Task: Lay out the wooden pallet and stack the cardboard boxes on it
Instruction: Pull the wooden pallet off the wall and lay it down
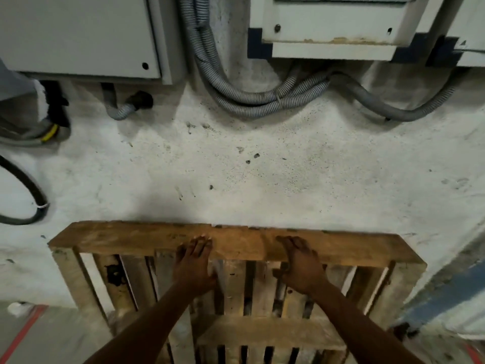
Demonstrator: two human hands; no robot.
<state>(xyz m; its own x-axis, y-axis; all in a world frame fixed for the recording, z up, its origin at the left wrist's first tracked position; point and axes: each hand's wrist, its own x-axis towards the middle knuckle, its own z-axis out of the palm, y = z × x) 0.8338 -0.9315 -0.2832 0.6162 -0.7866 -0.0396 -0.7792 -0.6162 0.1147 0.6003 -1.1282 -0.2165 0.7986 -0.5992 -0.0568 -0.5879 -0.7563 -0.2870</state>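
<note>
A wooden pallet [126, 239] stands on edge against a rough white wall, its slatted side facing me and its thick top beam running left to right. My left hand [194, 261] grips that top beam a little left of centre, fingers draped over the upper face. My right hand [301, 264] grips the same beam right of centre, thumb tucked under. Both forearms reach up from the bottom of the view. No cardboard boxes are in sight.
Grey corrugated conduits [262, 101] loop along the wall below a white cabinet [333, 30]. A grey electrical box [78, 35] hangs at the upper left. A black cable [34, 195] curves at the left. Red floor tape [23, 334] runs at the bottom left.
</note>
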